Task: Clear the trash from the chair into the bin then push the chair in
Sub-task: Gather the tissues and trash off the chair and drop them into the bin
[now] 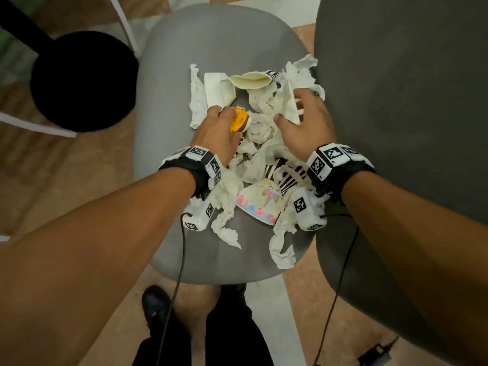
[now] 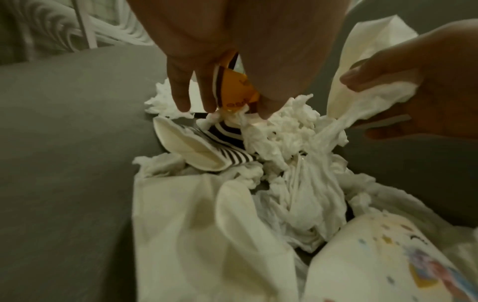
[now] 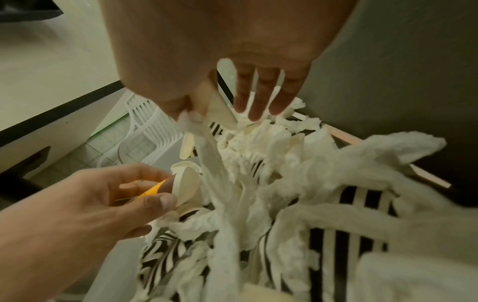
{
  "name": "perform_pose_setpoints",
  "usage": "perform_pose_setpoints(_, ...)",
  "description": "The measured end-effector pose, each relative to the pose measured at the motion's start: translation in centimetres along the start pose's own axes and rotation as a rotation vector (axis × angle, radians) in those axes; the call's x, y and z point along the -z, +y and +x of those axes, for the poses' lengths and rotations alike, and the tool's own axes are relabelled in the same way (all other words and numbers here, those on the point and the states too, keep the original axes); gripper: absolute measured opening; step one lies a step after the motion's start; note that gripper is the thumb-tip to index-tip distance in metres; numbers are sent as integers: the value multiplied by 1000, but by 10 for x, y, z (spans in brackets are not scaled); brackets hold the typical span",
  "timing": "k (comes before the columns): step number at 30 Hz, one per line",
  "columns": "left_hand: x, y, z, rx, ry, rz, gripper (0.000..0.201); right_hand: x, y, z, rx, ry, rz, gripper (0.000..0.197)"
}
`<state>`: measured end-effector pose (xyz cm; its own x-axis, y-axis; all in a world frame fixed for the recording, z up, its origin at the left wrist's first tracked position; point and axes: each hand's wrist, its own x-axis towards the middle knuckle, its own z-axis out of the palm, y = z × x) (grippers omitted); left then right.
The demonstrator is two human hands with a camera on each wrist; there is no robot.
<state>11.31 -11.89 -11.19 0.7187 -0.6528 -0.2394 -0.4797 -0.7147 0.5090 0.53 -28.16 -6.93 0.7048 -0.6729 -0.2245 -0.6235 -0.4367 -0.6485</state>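
A grey chair seat (image 1: 216, 43) carries a heap of crumpled white tissues (image 1: 260, 133), striped paper cups (image 1: 287, 175), a flattened cream cup (image 1: 250, 80) and a unicorn-print cup (image 1: 261, 202). My left hand (image 1: 227, 114) grips a crushed orange cup (image 1: 239, 120) at the heap's left side; the left wrist view shows that orange cup (image 2: 235, 92) between thumb and fingers. My right hand (image 1: 298, 112) pinches a white napkin (image 1: 287, 104) at the heap's right side, with strands of tissue (image 3: 220, 163) hanging from it. A black round bin (image 1: 81, 80) stands on the floor left of the chair.
A dark grey upright surface (image 1: 396, 101) runs along the seat's right edge. White chair legs (image 1: 124, 25) stand beyond the bin. My black shoes (image 1: 155, 302) are at the seat's near edge. Cables hang from both wrists, and a small black device (image 1: 375, 355) lies on the floor.
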Motion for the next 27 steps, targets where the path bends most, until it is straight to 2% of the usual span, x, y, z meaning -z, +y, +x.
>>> perform_pose_setpoints(5,17,-21,-30,22,95,-121,38,-11,-36,-19,90,94,98,47)
perform_pose_setpoints(11,39,-75,-86,124,227,-290,33,-68,-98,-62,176,-4,137,34)
perform_pose_setpoints(15,51,-131,-140,249,366,-384,35,-135,-134,-113,153,-226,119,45)
perform_pose_setpoints(18,56,-186,-189,367,459,-380,34,-204,-151,-153,194,-418,56,44)
perform_pose_setpoints(23,23,-287,-263,626,332,-364,32,-316,-155,-196,160,-606,-127,36)
perform_pose_setpoints(27,-13,-337,-296,692,275,-458,29,-387,-136,-212,133,-759,-315,43)
